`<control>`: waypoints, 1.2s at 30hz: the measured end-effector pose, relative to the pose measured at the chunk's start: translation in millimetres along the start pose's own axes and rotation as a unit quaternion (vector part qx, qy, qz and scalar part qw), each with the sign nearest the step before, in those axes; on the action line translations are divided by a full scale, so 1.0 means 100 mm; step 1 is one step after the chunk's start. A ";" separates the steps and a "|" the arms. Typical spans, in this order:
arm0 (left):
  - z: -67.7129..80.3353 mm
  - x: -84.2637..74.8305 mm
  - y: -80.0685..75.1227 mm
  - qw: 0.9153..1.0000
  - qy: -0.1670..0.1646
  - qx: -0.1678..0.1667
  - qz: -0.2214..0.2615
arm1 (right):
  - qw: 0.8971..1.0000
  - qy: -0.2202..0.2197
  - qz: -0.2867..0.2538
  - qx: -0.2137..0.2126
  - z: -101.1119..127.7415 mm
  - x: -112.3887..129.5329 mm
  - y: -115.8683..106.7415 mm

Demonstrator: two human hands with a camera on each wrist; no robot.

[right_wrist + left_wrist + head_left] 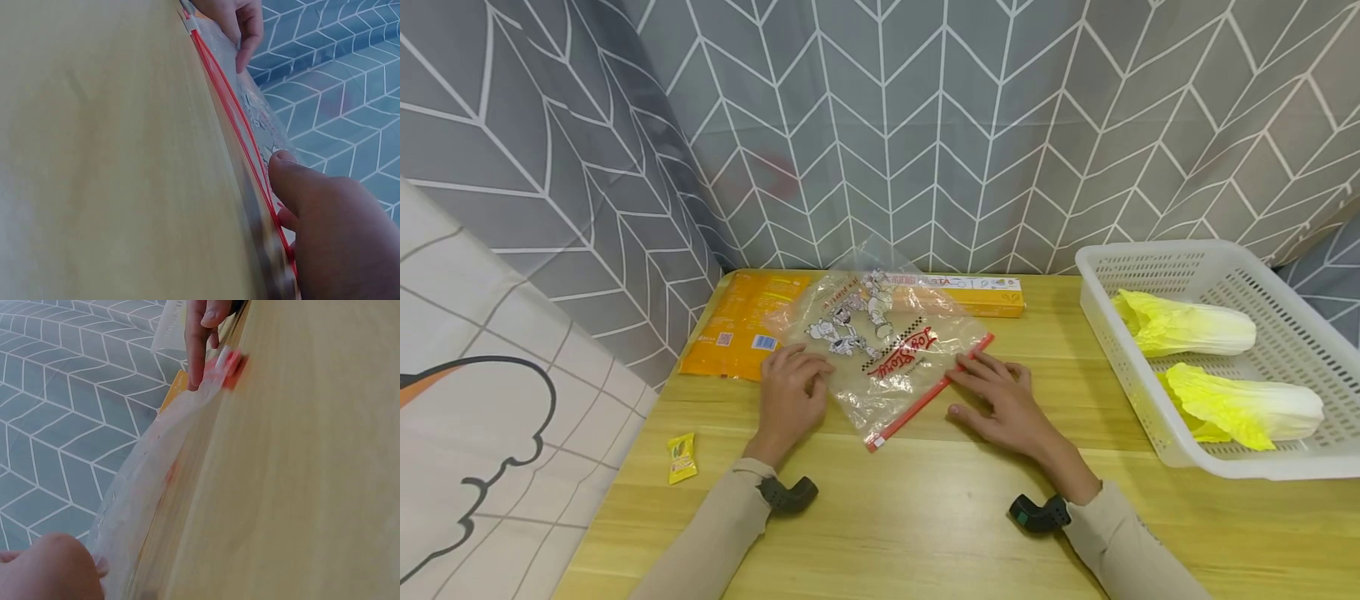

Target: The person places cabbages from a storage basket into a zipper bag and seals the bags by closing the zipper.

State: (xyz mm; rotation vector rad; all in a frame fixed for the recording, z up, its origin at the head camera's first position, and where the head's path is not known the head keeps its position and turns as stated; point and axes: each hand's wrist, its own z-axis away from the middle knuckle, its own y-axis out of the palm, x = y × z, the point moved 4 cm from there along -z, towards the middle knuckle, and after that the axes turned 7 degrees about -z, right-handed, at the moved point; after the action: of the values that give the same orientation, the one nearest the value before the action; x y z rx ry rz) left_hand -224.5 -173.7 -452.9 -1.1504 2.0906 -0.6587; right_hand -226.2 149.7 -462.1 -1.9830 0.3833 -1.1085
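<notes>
A clear plastic zip bag (898,333) with cartoon figures and red lettering lies turned diagonally on the table. Its red zip edge (917,408) faces front right, and the right wrist view shows two red strips (234,109) bowed slightly apart. At the bag's left corner rests my left hand (792,398), its fingers loosely bent on the plastic. My right hand (1000,402) touches the zip edge near its upper end with fairly straight fingers, the thumb (284,164) standing apart from the bag. Some fingertips are hidden in the wrist views.
Behind the bag lie an orange package (741,329) and a long yellow-and-white box (992,298). On the right, a white plastic basket (1138,400) holds two cabbages (1213,327). A small yellow packet (682,458) lies at the left. A patterned curtain (925,125) hangs behind the table.
</notes>
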 end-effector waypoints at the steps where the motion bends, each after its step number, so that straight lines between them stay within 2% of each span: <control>1: 0.00 0.00 0.00 1.000 -0.009 -0.001 -0.003 | 1.000 -0.001 -0.001 0.001 0.00 0.01 0.00; 7: 0.00 0.04 -0.01 0.999 -0.053 0.003 -0.011 | 1.000 -0.002 0.001 0.005 -0.01 0.02 0.02; 11: 0.00 0.03 -0.01 0.998 -0.057 0.001 -0.007 | 1.000 -0.001 0.002 0.007 -0.02 0.03 0.03; 14: -0.01 -0.02 -0.01 1.000 -0.030 -0.004 0.008 | 1.000 -0.001 0.000 0.007 -0.03 0.04 0.04; 18: -0.02 -0.16 0.03 0.998 0.035 -0.003 0.043 | 1.000 0.003 -0.004 0.006 -0.04 0.05 0.06; 22: -0.02 -0.35 0.12 0.993 0.090 0.017 0.067 | 1.000 0.007 -0.005 0.003 -0.05 0.06 0.07; 25: -0.03 -0.52 0.20 0.990 0.113 0.052 0.067 | 1.000 0.007 -0.004 0.000 -0.05 0.06 0.07; 29: -0.02 -0.69 0.29 0.985 0.114 0.123 0.044 | 1.000 0.003 -0.001 -0.007 -0.05 0.07 0.06; 32: 0.01 -0.72 0.34 0.980 0.098 0.168 0.030 | 1.000 0.001 0.002 -0.007 -0.05 0.06 0.07; 36: 0.05 -0.71 0.35 0.978 0.081 0.188 0.027 | 1.000 0.001 0.003 -0.008 -0.05 0.05 0.09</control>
State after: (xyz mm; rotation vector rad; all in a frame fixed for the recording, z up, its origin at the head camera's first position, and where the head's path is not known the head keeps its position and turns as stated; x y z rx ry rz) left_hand -211.5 -95.1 -458.9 -0.8479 2.0048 -1.0986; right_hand -226.5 138.4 -464.2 -1.9937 0.3985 -1.1063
